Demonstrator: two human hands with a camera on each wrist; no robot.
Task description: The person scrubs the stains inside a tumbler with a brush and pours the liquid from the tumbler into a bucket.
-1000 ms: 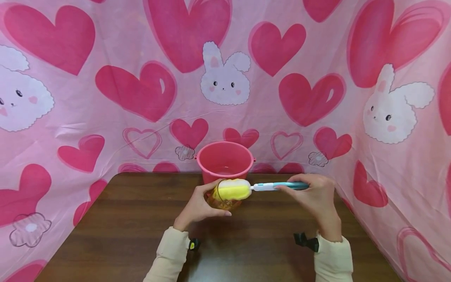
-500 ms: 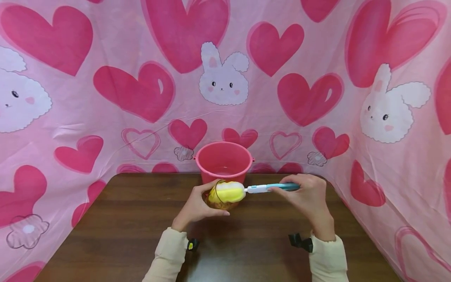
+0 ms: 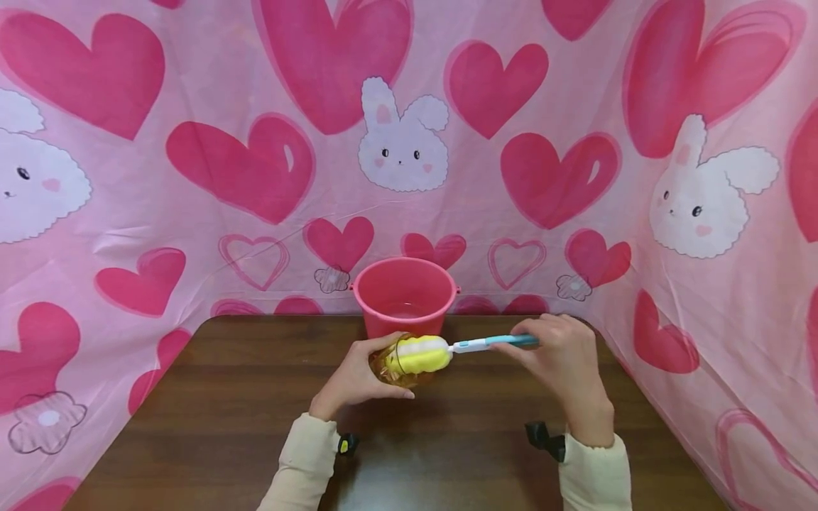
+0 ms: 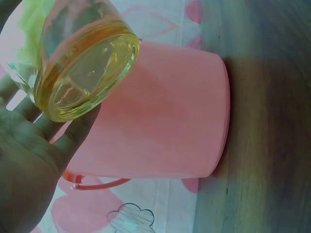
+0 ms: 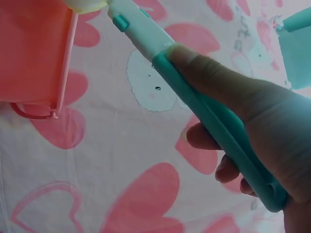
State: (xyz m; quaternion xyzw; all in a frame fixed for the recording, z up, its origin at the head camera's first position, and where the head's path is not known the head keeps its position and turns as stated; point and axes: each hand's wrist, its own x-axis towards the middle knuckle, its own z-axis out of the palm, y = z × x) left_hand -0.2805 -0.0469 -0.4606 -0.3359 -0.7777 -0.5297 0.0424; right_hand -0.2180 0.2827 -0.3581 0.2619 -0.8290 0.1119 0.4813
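Observation:
My left hand [image 3: 359,372] grips an amber glass cup [image 3: 383,365] from the left, thumb below and fingers over the far side. The cup is tilted, its mouth toward the right; its thick base [image 4: 92,77] shows in the left wrist view. My right hand [image 3: 562,362] holds a sponge cup brush by its teal and white handle [image 3: 488,343], thumb laid along it in the right wrist view. The brush's yellow and white sponge head [image 3: 424,355] sits partly inside the cup's mouth. Both hands are above the table, in front of the pink bucket.
A pink bucket [image 3: 405,323] with a little liquid at its bottom stands at the table's back edge, just behind the cup. The brown wooden table [image 3: 255,397] extends in front. A pink cloth with hearts and rabbits [image 3: 409,202] hangs behind and at both sides.
The brush was pushed left, deeper into the cup, then drawn back a little to the right. The left hand keeps hold of the cup, whose tilt has changed slightly.

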